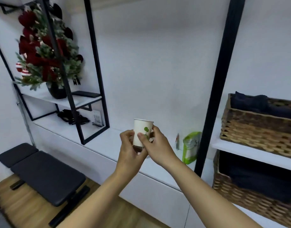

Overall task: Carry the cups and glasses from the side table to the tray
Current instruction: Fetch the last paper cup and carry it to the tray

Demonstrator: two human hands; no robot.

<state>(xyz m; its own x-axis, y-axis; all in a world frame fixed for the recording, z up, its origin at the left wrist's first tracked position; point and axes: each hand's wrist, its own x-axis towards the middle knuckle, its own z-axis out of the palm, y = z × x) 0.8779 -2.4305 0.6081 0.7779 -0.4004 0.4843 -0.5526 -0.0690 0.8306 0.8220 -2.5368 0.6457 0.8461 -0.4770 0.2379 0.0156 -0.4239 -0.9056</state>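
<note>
carrying is under way: white paper cup with green leaf print (142,131), seemingly nested in a clear glass (139,149), is gripped by both hands, left hand (130,148) and right hand (155,143); tray must be found next.

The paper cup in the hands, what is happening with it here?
A person holds a white paper cup with a green leaf print upright in front of them, with both hands curled around it: the left hand from the left, the right hand from the right. Something glass-like with a dark base shows under the cup, but it is unclear. Behind is a white ledge with a green packet. No tray is in view.
</note>
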